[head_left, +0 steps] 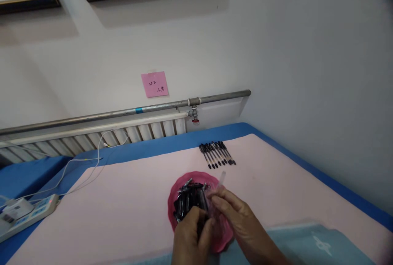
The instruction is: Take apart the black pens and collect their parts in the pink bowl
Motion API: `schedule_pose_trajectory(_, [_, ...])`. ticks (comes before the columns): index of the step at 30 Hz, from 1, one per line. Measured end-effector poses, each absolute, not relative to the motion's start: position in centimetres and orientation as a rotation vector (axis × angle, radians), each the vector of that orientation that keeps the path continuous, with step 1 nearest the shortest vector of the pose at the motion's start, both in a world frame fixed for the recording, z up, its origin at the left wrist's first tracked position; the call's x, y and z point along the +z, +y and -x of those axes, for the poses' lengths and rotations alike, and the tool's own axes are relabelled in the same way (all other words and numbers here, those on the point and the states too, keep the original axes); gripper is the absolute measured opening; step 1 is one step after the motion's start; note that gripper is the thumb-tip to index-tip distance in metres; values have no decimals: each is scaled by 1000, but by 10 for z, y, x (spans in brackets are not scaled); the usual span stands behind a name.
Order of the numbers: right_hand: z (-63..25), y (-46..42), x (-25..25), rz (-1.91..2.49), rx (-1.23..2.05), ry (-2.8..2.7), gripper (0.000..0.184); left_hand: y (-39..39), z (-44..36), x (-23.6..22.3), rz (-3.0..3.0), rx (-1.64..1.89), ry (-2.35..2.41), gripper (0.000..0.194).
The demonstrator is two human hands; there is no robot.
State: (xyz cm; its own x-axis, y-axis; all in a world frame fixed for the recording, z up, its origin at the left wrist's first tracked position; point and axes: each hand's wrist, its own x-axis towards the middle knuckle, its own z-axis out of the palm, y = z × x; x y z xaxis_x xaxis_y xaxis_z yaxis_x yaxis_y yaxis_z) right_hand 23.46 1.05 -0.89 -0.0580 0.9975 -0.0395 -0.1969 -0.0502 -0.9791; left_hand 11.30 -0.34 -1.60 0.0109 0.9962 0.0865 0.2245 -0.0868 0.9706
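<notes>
A pink scalloped bowl (pixel 172 189) holds black pen parts (pixel 186 201) on its left and clear plastic pieces (pixel 216 226) on its right. Over the bowl's front, my left hand (pixel 192 234) has its fingers closed; what lies between them is hidden. My right hand (pixel 238 211) pinches a clear plastic tube (pixel 222 178), which looks like a pen barrel and points up and away from me. The two hands are close together above the bowl. Beyond it lies a row of several black-capped pens (pixel 217 154) with clear barrels, side by side.
A pink sheet (pixel 123 207) covers the blue table (pixel 147 150). At the left lie a power strip (pixel 39 214) and white cables (pixel 98 154). Behind stand a radiator (pixel 147 132) and a metal pipe (pixel 116 113). Light-blue cloth (pixel 294 244) is at the front.
</notes>
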Motion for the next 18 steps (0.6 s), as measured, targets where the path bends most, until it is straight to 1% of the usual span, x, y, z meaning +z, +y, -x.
schedule_pose_trajectory(4, [-244,15,5,1125,1328,-1136,24,0,-106,-13,-1415,1235,1301,21])
schedule_pose_trajectory(6, [-248,15,7,1112,1319,-1212,23,-2,-106,-9,-1349,1117,1209,32])
schedule_pose_trajectory(9, [-250,14,7,1021,1392,-1202,25,-6,-107,-3,-1114,863,1067,46])
schedule_pose_trajectory(11, [-250,14,5,997,1418,-1163,25,-7,-108,-2,-1039,831,1052,52])
schedule_pose_trajectory(12, [-249,14,5,1007,1409,-1160,25,-7,-109,-2,-1045,857,1064,51])
schedule_pose_trajectory(15, [-247,14,4,1074,1362,-1199,25,-4,-107,-5,-1176,995,1119,38])
schedule_pose_trajectory(18, [-246,14,5,1084,1360,-1219,25,-1,-104,-6,-1244,1013,1131,36])
